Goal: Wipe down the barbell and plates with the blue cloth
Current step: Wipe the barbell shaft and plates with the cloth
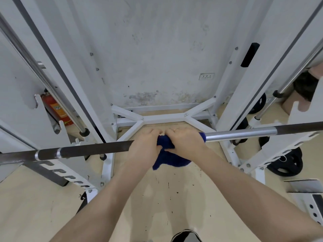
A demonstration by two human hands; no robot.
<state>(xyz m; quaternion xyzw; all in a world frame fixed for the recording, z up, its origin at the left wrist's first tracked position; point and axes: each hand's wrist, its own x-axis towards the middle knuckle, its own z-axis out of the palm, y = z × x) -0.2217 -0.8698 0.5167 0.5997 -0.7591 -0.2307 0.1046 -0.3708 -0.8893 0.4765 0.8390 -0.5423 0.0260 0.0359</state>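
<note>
barbell (244,132), stiff, heavy and racked across the white rack (232,91), is gripped mid-shaft through the soft, bunched blue cloth (166,158), around which left hand (145,144) and right hand (185,140) are curled.

The barbell (83,151) runs bare to the left and right between 2 white rack uprights (104,95), which close in both sides. The floor (166,198) below lies open; black plates (286,163) crowd the right.

Red fire extinguisher (57,109) behind white rack (164,117)
</note>
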